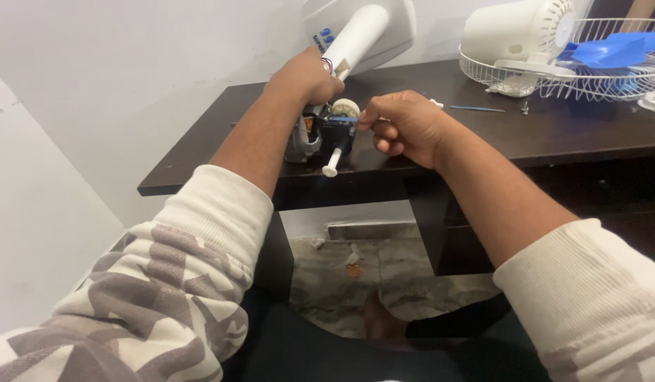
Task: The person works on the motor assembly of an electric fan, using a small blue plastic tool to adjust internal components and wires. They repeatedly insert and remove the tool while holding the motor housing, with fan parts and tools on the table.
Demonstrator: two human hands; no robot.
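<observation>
Fan motor (327, 134) on dark table (554, 134), left hand (306, 76) gripping white stand tube (355, 39), right hand (405, 127) pinching motor

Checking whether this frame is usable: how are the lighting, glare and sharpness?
Head view: even, soft indoor light; the dark table shows only a faint sheen; the white fan housing is bright, nearly washed out; left hand and right hand are fairly sharp; the floor beneath is dim and blurry.

A white motor housing (515, 32), wire fan guard (596, 81) and blue blade (614, 49) lie on the dark table (554, 134).
</observation>
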